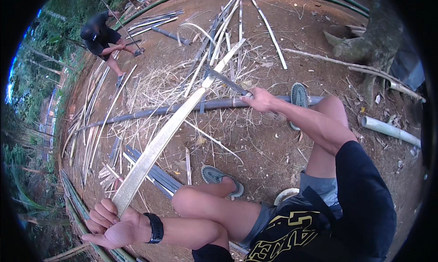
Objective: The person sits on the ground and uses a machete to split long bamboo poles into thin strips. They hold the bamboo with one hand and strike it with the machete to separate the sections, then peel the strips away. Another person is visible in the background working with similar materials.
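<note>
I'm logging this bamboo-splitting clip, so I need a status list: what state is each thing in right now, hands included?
Left hand: shut on the near end of the bamboo strip.
Right hand: shut on the blade handle.
Bamboo strip: pale, held slanting off the ground.
Blade: edge set into the strip's far part.
Grey bamboo pole: lying on the dirt, crosswise under the strip.
Sandals: on both feet.
Other person: crouched, working bamboo.

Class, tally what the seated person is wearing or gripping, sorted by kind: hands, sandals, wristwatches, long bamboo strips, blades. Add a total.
Hands: 2, left hand and right hand
Sandals: 2
Wristwatch: 1
Bamboo strip: 1
Blade: 1
Total: 7
</note>
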`<state>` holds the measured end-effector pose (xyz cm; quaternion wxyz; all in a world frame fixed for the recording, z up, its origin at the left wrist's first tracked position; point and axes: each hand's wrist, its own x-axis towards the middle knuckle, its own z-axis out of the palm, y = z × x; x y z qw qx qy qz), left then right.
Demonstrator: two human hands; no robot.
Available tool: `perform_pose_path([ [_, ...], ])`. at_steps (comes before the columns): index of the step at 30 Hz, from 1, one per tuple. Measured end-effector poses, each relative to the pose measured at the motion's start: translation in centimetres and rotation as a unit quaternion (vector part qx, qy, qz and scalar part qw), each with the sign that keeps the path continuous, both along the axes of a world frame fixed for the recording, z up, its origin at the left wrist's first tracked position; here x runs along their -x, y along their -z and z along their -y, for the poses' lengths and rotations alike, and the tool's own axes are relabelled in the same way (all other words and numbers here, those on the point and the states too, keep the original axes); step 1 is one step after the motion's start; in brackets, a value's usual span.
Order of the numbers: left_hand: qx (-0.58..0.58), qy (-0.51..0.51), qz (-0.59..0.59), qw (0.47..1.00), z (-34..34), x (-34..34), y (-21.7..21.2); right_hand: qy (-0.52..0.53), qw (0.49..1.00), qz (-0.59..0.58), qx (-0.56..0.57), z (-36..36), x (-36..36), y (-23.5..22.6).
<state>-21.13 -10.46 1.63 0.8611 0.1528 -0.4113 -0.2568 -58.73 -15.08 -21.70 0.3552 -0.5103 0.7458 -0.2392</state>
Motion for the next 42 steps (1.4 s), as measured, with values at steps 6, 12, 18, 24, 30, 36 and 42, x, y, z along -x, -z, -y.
perform_pose_path([
  [6, 0.029, 0.095, 0.012, 0.995, 0.4, -1.7, 0.3, -0.094, 0.993, 0.047, 0.048, -2.9, -4.8, -4.0],
  [12, -0.098, -0.109, -0.107, 0.983, 1.6, -0.9, 0.6, -0.242, 0.933, 0.042, 0.263, -7.4, -10.6, -6.9],
  [18, -0.115, -0.107, -0.120, 0.980, 2.0, -0.8, 0.8, -0.089, 0.991, 0.005, 0.102, -5.2, -8.3, -5.5],
  [24, -0.090, -0.079, -0.136, 0.983, 1.8, -0.7, 0.6, -0.108, 0.982, 0.040, 0.149, -6.8, -9.6, -5.4],
  [30, -0.089, -0.039, -0.148, 0.984, 1.4, -0.2, 0.4, -0.176, 0.976, -0.021, 0.126, -8.6, -10.1, -6.8],
  [36, -0.064, 0.033, -0.070, 0.995, 0.9, -1.9, 0.6, -0.138, 0.980, -0.049, 0.136, -8.6, -8.7, -6.9],
  [42, -0.033, 0.058, -0.097, 0.993, 0.4, 0.2, 0.2, -0.097, 0.971, -0.114, 0.186, -7.9, -6.9, -6.0],
])
